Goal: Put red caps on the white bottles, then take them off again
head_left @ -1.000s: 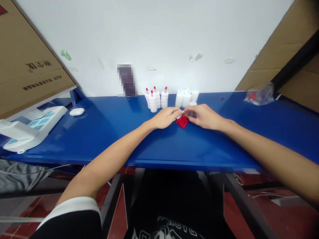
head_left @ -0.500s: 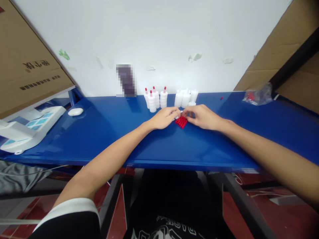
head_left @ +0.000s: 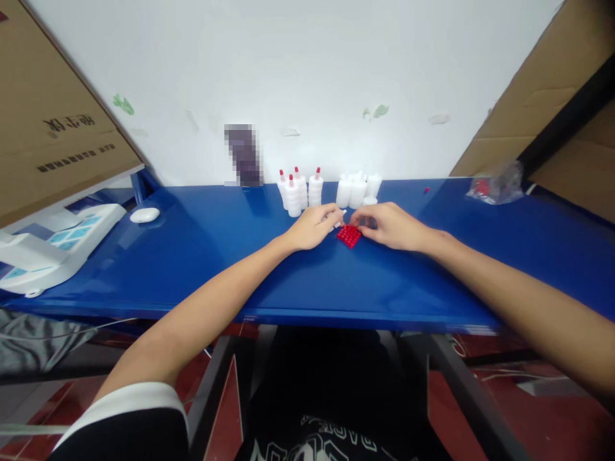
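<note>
My left hand (head_left: 314, 227) is closed around a white squeeze bottle, mostly hidden in my fingers; its pale nozzle tip (head_left: 343, 213) points up and right. A tight cluster of small red caps (head_left: 348, 236) sits on the table just in front, between both hands. My right hand (head_left: 388, 225) curls with its fingertips at the cluster's upper right edge; what they pinch, if anything, is hidden. Behind my left hand stand several white bottles with red-tipped nozzles (head_left: 294, 195). Several white bottles without red tips (head_left: 358, 190) stand behind my right hand.
A plastic bag with red pieces (head_left: 494, 186) lies at the right back of the blue table (head_left: 206, 256). One loose red cap (head_left: 426, 189) lies nearer. To the left are a white oval object (head_left: 145, 215) and a white device (head_left: 67, 246). A white wall rises behind.
The fingertips of my two hands have drawn slightly apart. The bottle's nozzle now shows above my left fingers, while my right hand stays almost in place by the red caps.
</note>
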A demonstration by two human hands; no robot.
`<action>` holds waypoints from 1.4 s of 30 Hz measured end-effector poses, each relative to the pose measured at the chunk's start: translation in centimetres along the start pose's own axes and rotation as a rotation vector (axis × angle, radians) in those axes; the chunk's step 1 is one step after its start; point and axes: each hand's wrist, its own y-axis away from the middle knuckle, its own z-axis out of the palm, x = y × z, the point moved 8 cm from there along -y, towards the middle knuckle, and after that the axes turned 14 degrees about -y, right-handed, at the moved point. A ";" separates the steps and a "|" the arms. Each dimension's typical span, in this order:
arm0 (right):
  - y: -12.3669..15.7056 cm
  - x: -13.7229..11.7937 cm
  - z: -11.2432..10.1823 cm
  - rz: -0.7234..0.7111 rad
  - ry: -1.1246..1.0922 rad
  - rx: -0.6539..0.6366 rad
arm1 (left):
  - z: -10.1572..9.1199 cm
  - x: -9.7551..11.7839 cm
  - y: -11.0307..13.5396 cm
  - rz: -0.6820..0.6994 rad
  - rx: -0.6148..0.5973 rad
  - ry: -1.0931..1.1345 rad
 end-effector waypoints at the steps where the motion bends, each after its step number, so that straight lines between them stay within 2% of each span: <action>1: 0.0 0.0 0.0 -0.003 0.000 0.002 | 0.0 0.0 0.0 -0.004 -0.004 -0.004; 19: -0.4 0.4 0.1 0.015 -0.033 0.036 | 0.2 -0.4 -0.2 -0.009 -0.019 0.031; 29: 0.0 0.0 -0.6 -0.011 -0.076 -0.027 | 0.2 -0.4 -0.1 -0.013 -0.008 0.028; 42: -0.3 0.1 -0.6 -0.001 -0.080 -0.003 | 0.3 -0.4 -0.2 -0.001 -0.027 0.042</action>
